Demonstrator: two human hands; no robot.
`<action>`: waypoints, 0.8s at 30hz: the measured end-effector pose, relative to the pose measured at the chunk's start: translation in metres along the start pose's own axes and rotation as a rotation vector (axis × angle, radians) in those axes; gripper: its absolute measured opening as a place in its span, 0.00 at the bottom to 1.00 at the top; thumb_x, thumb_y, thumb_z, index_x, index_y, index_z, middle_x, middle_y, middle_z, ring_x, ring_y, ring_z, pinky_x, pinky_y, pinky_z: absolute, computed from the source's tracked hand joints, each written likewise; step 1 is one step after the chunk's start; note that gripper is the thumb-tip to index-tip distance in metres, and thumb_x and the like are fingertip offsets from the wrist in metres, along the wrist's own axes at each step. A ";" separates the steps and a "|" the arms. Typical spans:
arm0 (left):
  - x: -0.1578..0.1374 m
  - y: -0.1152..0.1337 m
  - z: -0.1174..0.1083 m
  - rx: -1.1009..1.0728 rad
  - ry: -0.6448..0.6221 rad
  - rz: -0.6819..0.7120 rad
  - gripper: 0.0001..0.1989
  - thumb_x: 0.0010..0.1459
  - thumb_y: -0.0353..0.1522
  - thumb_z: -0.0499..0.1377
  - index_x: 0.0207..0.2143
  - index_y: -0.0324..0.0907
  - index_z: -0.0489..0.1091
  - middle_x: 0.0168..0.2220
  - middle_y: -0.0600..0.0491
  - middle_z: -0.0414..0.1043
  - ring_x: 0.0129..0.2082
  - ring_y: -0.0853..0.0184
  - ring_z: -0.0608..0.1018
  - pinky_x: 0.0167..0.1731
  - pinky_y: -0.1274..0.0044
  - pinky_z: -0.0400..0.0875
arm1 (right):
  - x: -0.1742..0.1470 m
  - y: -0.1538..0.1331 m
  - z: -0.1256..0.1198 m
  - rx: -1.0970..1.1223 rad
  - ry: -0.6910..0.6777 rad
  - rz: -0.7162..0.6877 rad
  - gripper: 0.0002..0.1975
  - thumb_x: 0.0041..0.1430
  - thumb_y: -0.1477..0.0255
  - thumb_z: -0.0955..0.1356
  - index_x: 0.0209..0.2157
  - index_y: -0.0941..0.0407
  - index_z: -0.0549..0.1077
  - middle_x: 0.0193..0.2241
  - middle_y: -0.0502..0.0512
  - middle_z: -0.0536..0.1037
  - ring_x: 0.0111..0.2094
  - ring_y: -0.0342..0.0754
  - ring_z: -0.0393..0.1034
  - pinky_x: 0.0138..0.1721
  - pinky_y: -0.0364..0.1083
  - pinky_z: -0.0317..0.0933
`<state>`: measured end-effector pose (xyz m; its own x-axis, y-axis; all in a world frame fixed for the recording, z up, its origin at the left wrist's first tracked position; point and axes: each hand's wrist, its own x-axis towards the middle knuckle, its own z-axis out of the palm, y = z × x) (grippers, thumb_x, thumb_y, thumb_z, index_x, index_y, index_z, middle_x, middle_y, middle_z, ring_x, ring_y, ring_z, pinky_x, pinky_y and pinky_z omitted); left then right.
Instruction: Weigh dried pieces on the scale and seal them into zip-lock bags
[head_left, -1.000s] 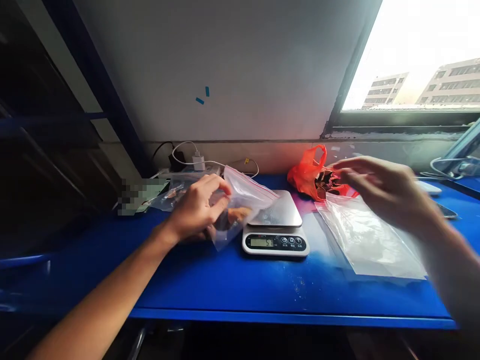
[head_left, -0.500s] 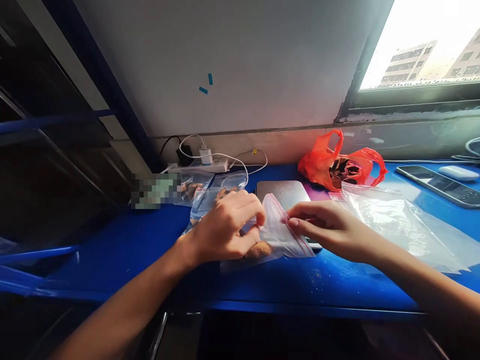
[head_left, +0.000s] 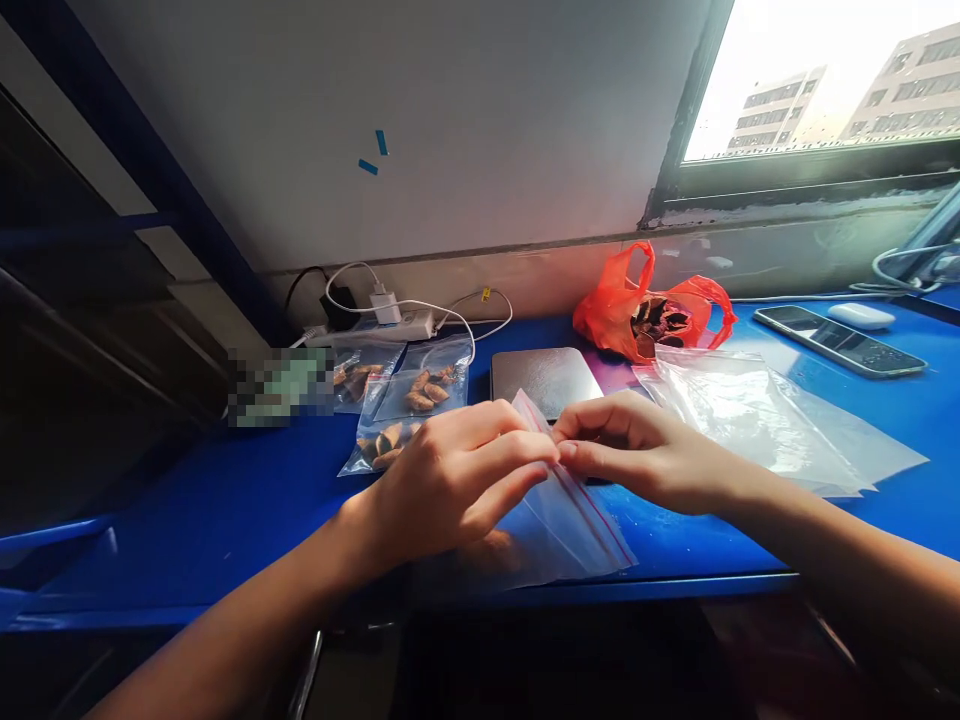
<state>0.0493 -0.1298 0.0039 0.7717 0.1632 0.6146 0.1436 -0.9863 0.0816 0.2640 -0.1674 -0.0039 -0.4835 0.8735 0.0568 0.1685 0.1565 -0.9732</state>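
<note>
While the left hand and right hand pinch the red-striped rim of a zip bag, fingertips nearly meeting, the bag overlaps the near edge of the blue table. Beyond them sits the scale. Flat bags lie right; tabletop stretches left of the filled bags.
</note>
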 end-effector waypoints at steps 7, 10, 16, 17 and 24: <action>0.001 0.002 0.001 0.133 -0.171 0.007 0.09 0.66 0.28 0.52 0.34 0.41 0.70 0.28 0.54 0.71 0.26 0.72 0.73 0.27 0.81 0.66 | -0.001 0.002 0.009 -0.242 0.001 -0.037 0.06 0.55 0.74 0.66 0.26 0.59 0.69 0.21 0.45 0.66 0.23 0.36 0.55 0.22 0.38 0.48; 0.002 0.004 0.002 0.239 -0.225 0.047 0.10 0.65 0.26 0.51 0.32 0.40 0.69 0.28 0.54 0.70 0.26 0.71 0.72 0.27 0.79 0.65 | -0.001 0.002 0.015 -0.405 0.090 -0.070 0.07 0.51 0.77 0.64 0.21 0.59 0.66 0.17 0.44 0.62 0.21 0.36 0.52 0.21 0.39 0.45; -0.001 0.002 0.001 0.310 -0.237 0.059 0.08 0.65 0.26 0.52 0.32 0.40 0.68 0.28 0.54 0.69 0.27 0.68 0.71 0.28 0.77 0.63 | 0.005 0.008 0.010 -0.581 0.302 -0.054 0.05 0.50 0.76 0.64 0.23 0.59 0.69 0.19 0.46 0.68 0.21 0.37 0.57 0.23 0.40 0.48; -0.002 0.001 0.000 0.306 -0.230 0.048 0.09 0.65 0.26 0.52 0.31 0.40 0.68 0.28 0.54 0.69 0.27 0.68 0.71 0.28 0.76 0.64 | 0.005 0.008 0.009 -0.602 0.338 -0.059 0.05 0.51 0.75 0.64 0.25 0.58 0.70 0.19 0.47 0.69 0.22 0.38 0.59 0.23 0.40 0.50; -0.002 -0.010 0.001 0.313 -0.100 -0.099 0.07 0.63 0.25 0.52 0.33 0.39 0.68 0.32 0.51 0.70 0.31 0.69 0.74 0.31 0.78 0.71 | -0.007 0.002 0.022 -0.769 0.295 -0.251 0.11 0.61 0.63 0.66 0.37 0.57 0.69 0.28 0.52 0.74 0.27 0.41 0.65 0.28 0.41 0.54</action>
<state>0.0473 -0.1205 0.0009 0.7990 0.2748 0.5348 0.3922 -0.9124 -0.1171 0.2490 -0.1831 -0.0115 -0.3592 0.8386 0.4096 0.6729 0.5368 -0.5089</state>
